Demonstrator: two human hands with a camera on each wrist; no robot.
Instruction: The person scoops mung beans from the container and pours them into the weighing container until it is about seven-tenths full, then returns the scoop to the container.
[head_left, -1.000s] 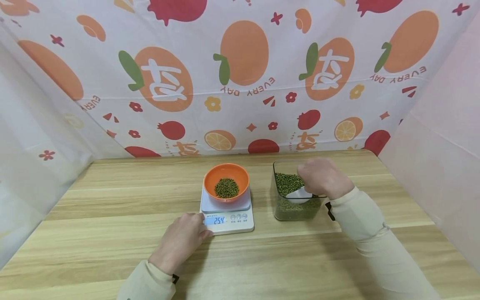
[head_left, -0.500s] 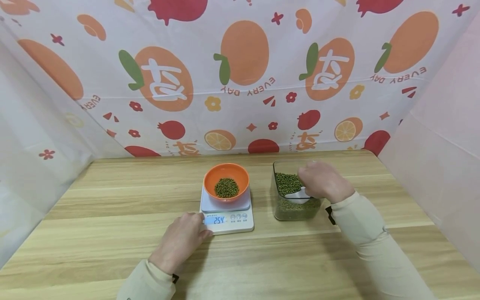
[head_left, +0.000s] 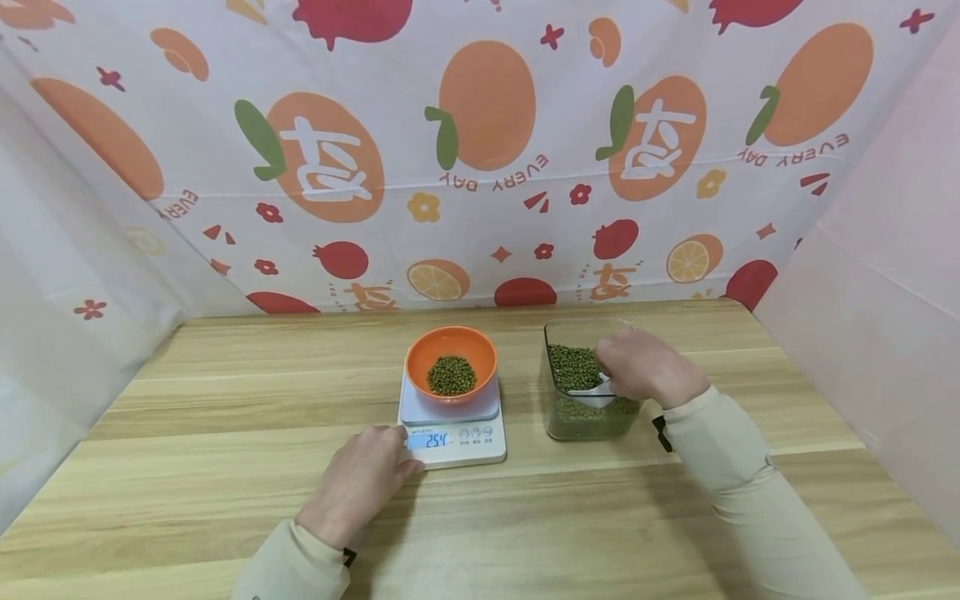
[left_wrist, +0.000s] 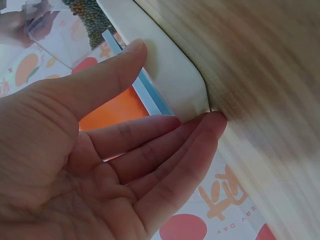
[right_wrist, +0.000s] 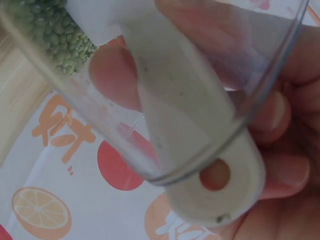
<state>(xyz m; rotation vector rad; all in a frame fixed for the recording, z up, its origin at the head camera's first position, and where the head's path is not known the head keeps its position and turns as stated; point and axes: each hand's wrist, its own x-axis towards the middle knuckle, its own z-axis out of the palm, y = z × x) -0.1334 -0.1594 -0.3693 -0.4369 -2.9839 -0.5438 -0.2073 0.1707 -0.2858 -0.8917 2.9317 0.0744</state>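
Note:
My left hand (head_left: 362,479) rests against the front left corner of a white kitchen scale (head_left: 465,452), its display reading 25.4. In the left wrist view the thumb touches the front of the scale and the slightly bent fingers touch its side. An orange bowl (head_left: 420,358) with mung beans (head_left: 452,377) in it sits on the scale. To the right stands a clear container (head_left: 558,417) partly filled with mung beans. My right hand (head_left: 647,367) grips a white scoop (right_wrist: 185,100) by its handle inside the container; the scoop's blade dips into the beans.
Everything stands on a wooden table (head_left: 247,400). A fruit-print cloth (head_left: 487,225) hangs along the table's back edge, with pale sheets at both sides. The container's walls rise around the right hand's scoop.
The scoop has shifted and tilted slightly in the beans, its blade showing less than a second ago. The left hand and the scale's reading stay the same.

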